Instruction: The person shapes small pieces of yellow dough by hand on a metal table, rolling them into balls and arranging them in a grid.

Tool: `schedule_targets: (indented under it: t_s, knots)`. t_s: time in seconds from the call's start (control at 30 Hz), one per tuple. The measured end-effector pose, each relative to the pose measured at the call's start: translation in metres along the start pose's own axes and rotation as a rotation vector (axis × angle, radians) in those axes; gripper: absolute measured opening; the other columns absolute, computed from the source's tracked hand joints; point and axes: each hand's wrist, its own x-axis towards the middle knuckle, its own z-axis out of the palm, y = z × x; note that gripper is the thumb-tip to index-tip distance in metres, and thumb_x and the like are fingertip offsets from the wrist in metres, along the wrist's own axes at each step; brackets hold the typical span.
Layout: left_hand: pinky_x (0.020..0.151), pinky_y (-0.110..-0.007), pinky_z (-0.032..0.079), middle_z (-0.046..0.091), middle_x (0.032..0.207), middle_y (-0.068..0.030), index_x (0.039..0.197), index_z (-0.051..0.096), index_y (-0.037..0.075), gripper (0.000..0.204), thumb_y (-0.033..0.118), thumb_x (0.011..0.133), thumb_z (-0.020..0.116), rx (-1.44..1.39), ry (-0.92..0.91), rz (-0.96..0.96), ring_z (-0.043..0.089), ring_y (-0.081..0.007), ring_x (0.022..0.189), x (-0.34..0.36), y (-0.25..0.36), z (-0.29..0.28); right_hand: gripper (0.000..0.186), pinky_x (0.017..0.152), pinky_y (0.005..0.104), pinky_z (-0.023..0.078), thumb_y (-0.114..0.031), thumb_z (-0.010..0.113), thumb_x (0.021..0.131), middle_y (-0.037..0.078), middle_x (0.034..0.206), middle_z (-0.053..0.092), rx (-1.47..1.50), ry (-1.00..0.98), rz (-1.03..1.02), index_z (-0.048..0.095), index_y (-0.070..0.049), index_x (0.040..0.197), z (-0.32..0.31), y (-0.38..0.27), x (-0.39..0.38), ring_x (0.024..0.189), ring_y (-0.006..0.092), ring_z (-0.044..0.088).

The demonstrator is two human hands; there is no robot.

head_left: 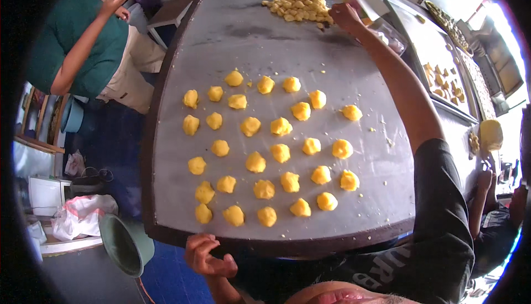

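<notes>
Several yellow dough balls lie spread in loose rows over the grey tabletop. My left hand hovers at the near table edge, its fingers loosely curled and the thumb apart, with nothing visible in it. Across the table my right arm stretches to the far end. There my right hand is closed at the right side of a heap of small pale-yellow balls. Its fingertips are hidden, so what it pinches does not show. Just beyond it is a white container with coloured edges.
At the far left stands a person in a green shirt. Trays with shaped dough pieces lie along the right side, near a yellow container. Another person's arm shows there. A green tub sits below left.
</notes>
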Motion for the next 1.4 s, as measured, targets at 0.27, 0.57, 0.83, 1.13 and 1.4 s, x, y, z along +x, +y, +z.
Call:
schedule_targets:
  t_s: [0.27,0.57,0.83,1.13,1.4]
  knots:
    - [0.059,-0.033,0.044,0.052,0.073,-0.0085,0.08,0.052,0.003,0.042,0.044,0.076,0.061,0.018,-0.033,0.017,0.051,-0.0216,0.065,-0.005,0.0,-0.011,0.024,0.07,0.0376,0.049,-0.024,0.056,0.076,0.014,0.085,0.065,-0.181,-0.253,0.133,0.065,-0.003,0.084,0.061,-0.01,0.048,0.075,0.0262,0.063]
    - [0.059,-0.032,0.045,0.052,0.07,-0.0086,0.077,0.054,0.004,0.04,0.043,0.075,0.062,0.07,-0.055,-0.043,0.054,-0.0226,0.066,0.007,0.008,-0.012,0.024,0.07,0.0361,0.048,-0.025,0.055,0.078,0.013,0.078,0.064,0.373,0.228,0.249,0.065,-0.004,0.084,0.082,-0.004,0.033,0.073,0.0222,0.061]
    - [0.053,-0.031,0.046,0.053,0.069,-0.0081,0.075,0.052,0.006,0.034,0.038,0.07,0.061,-0.016,-0.007,0.06,0.054,-0.0213,0.06,0.005,-0.008,-0.001,0.028,0.078,0.0371,0.047,-0.024,0.045,0.088,0.016,0.098,0.063,-0.732,0.002,-0.08,0.062,-0.001,0.092,0.042,0.123,0.054,0.088,0.0291,0.06]
    - [0.056,-0.034,0.046,0.053,0.07,-0.0104,0.072,0.053,0.003,0.035,0.038,0.071,0.06,0.047,-0.007,-0.036,0.053,-0.0232,0.062,0.006,0.01,0.003,0.033,0.087,0.0335,0.046,-0.011,0.055,0.084,0.015,0.104,0.06,2.053,-0.415,0.112,0.053,-0.001,0.115,-0.02,-0.012,-0.067,0.094,0.0252,0.059]
    - [0.062,-0.034,0.045,0.052,0.08,-0.0131,0.081,0.053,-0.003,0.038,0.034,0.079,0.058,-0.011,0.005,0.098,0.049,-0.024,0.073,-0.002,0.011,0.007,0.021,0.079,0.0328,0.046,-0.024,0.052,0.09,0.008,0.087,0.064,0.466,-0.595,0.209,0.061,-0.007,0.099,-0.188,-0.09,-0.35,0.084,0.0182,0.059]
